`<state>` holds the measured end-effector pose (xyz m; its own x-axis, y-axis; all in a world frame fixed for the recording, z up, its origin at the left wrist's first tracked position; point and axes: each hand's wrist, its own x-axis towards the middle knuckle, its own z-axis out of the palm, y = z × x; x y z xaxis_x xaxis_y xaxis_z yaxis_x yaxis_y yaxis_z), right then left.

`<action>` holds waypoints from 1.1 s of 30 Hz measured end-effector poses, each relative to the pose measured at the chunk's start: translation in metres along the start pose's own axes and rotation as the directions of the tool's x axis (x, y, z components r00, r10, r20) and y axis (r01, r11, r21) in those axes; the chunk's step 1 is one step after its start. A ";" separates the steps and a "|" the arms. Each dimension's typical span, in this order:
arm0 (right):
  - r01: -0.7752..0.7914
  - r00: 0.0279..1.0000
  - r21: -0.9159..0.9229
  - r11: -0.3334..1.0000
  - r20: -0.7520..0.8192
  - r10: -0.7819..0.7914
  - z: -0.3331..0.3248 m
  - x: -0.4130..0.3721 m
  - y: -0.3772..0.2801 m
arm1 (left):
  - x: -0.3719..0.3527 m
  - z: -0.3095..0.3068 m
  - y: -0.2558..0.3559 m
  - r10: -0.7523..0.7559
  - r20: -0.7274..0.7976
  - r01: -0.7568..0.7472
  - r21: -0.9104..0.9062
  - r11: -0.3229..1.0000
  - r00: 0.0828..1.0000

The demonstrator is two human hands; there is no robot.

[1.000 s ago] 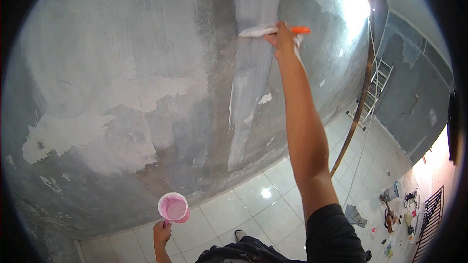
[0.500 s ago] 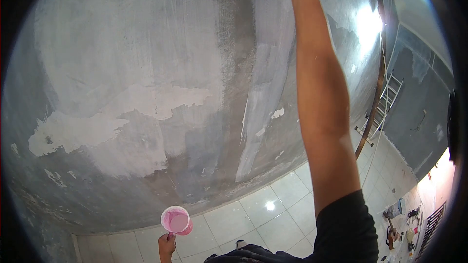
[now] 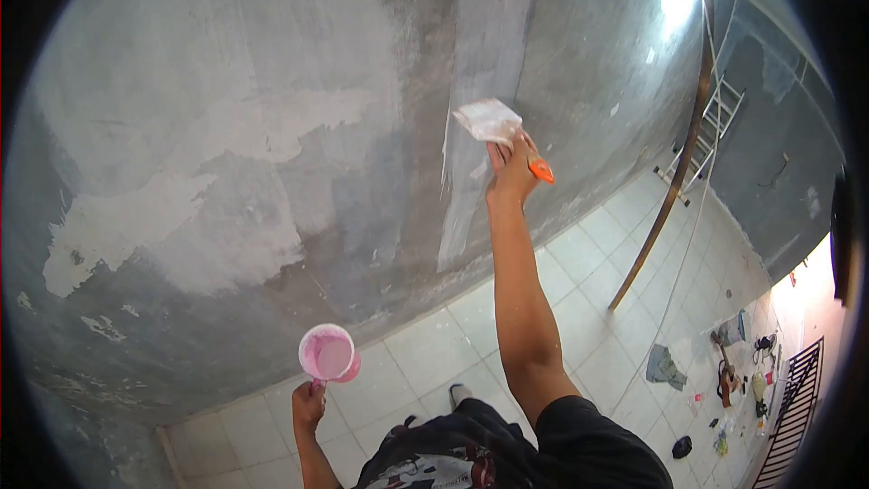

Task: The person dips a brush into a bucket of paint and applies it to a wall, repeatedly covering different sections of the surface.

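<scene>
Against the grey wall [image 3: 226,81], the right hand [image 3: 512,177] is raised at full arm's length, with the forearm running nearly straight up from the shoulder. Its fingers are closed around the orange handle [image 3: 540,169] of a brush [image 3: 489,119]. The brush head, loaded with white coating, lies flat on the wall at the lower part of a pale vertical stripe [image 3: 480,54].

The left hand [image 3: 308,403] is held low and close to the body with the elbow bent. Its fingers are wrapped around the grip of a pink cup [image 3: 329,355], which is held upright above the tiled floor [image 3: 579,308].

Most of the brush handle is covered by the right hand, and only its orange end shows. The cup's grip is hidden inside the left fist, and the level of its contents cannot be judged. Small items lying on the floor at far right are too small to identify.

Count: two hands, one brush, one cup, one ladder [image 3: 715,122] leaning at the far wall, one long pole [image 3: 674,181] standing slanted beside it, and one shoe tip [image 3: 459,394] on the tiles.
</scene>
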<state>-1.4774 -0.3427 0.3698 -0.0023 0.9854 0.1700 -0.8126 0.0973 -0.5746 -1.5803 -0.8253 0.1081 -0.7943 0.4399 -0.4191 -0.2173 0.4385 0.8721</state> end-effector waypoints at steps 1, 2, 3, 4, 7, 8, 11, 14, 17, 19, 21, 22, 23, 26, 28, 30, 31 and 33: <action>-0.024 0.997 -0.043 0.999 -0.074 0.020 -0.021 -0.007 0.008 | -0.001 -0.003 -0.001 -0.020 0.000 0.020 0.011 1.000 1.000; -0.050 0.989 -0.083 0.995 -0.143 0.038 -0.038 -0.013 0.016 | -0.001 -0.004 -0.001 -0.037 -0.018 0.038 0.037 0.999 0.999; -0.066 0.987 -0.089 0.994 -0.152 0.052 -0.055 -0.017 0.026 | -0.003 -0.007 -0.001 -0.053 -0.037 0.056 0.063 0.996 0.998; -0.121 0.976 -0.118 0.986 -0.193 0.096 -0.073 -0.020 0.038 | -0.006 -0.011 -0.001 -0.069 -0.044 0.072 0.072 0.995 0.997; -0.218 0.945 -0.175 0.960 -0.284 0.163 -0.120 -0.029 0.073 | -0.018 -0.018 -0.001 -0.087 -0.056 0.093 0.110 0.990 0.995; -0.249 0.931 -0.201 0.948 -0.321 0.177 -0.134 -0.032 0.084 | -0.021 -0.020 -0.004 -0.103 -0.062 0.110 0.116 0.987 0.993; -0.356 0.867 -0.214 0.910 -0.439 0.236 -0.158 -0.038 0.109 | -0.026 -0.026 -0.016 -0.104 -0.075 0.114 0.135 0.984 0.992; -0.394 0.848 -0.166 0.904 -0.445 0.288 -0.172 -0.038 0.137 | -0.028 -0.025 -0.023 -0.133 -0.090 0.141 0.087 0.986 0.987; -0.420 0.840 -0.117 0.900 -0.424 0.337 -0.152 -0.031 0.147 | -0.032 -0.023 -0.033 -0.139 -0.158 0.162 0.140 0.977 0.978; -0.386 0.881 -0.160 0.909 -0.355 0.312 -0.119 -0.023 0.141 | -0.034 -0.021 -0.025 -0.129 -0.171 0.151 0.126 0.980 0.977; -0.314 0.931 -0.198 0.929 -0.256 0.260 -0.084 -0.023 0.116 | -0.040 -0.023 -0.020 -0.167 -0.171 0.184 0.088 0.979 0.971; -0.283 0.947 -0.200 0.938 -0.211 0.241 -0.060 -0.015 0.100 | -0.032 -0.019 -0.015 -0.172 -0.159 0.179 0.033 0.983 0.972; -0.237 0.966 -0.201 0.951 -0.158 0.207 -0.036 -0.008 0.082 | -0.027 -0.016 -0.011 -0.170 -0.147 0.175 0.023 0.984 0.974; -0.069 0.997 -0.093 0.993 0.039 0.073 0.032 0.023 0.030 | -0.022 -0.016 -0.004 -0.123 -0.063 0.124 0.009 0.992 0.990; 0.095 0.989 0.015 0.995 0.109 -0.096 0.089 0.039 -0.007 | -0.006 -0.018 -0.014 -0.099 -0.035 0.100 0.038 0.994 0.994; 0.223 0.969 0.088 0.971 0.084 -0.231 0.145 0.031 -0.046 | 0.006 -0.023 -0.014 -0.060 -0.015 0.061 0.067 0.996 0.998; 0.244 0.964 0.101 0.964 0.083 -0.253 0.156 0.048 -0.054 | 0.010 -0.026 -0.012 -0.073 -0.013 0.074 0.101 0.992 0.997; 0.162 0.906 0.263 0.951 0.343 -0.249 0.180 0.079 -0.077 | 0.018 -0.027 -0.006 -0.064 -0.014 0.065 0.126 0.990 0.998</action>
<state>-1.5200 -0.2975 0.5717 0.0003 0.8208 0.5712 -0.9265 0.2151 -0.3087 -1.6086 -0.8410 0.1021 -0.7867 0.4000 -0.4703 -0.1953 0.5615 0.8041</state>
